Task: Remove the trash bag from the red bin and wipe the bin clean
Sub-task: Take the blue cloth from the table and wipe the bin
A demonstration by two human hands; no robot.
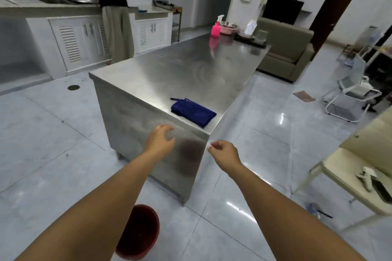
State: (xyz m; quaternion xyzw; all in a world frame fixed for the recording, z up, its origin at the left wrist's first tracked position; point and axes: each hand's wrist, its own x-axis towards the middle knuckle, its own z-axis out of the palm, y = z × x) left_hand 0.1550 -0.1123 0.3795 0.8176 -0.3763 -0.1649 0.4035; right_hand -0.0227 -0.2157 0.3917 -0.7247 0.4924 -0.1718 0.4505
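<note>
The red bin (140,233) stands on the tiled floor below my arms, its rim partly hidden by my left forearm; no bag shows inside it. A folded dark blue cloth (193,112) lies on the near corner of the steel table (169,74). My left hand (160,139) hovers in front of the table's near side with fingers spread and empty, a short way below the cloth. My right hand (222,151) hangs by the table's near corner, its fingers loosely curled with nothing in them.
A pink spray bottle (216,27), a pink bowl (228,27) and other items stand at the table's far end. Another person (114,6) works at the sink counter, back left. A sofa (284,48) is beyond; a cream table (347,176) and a white rack (350,95) stand right.
</note>
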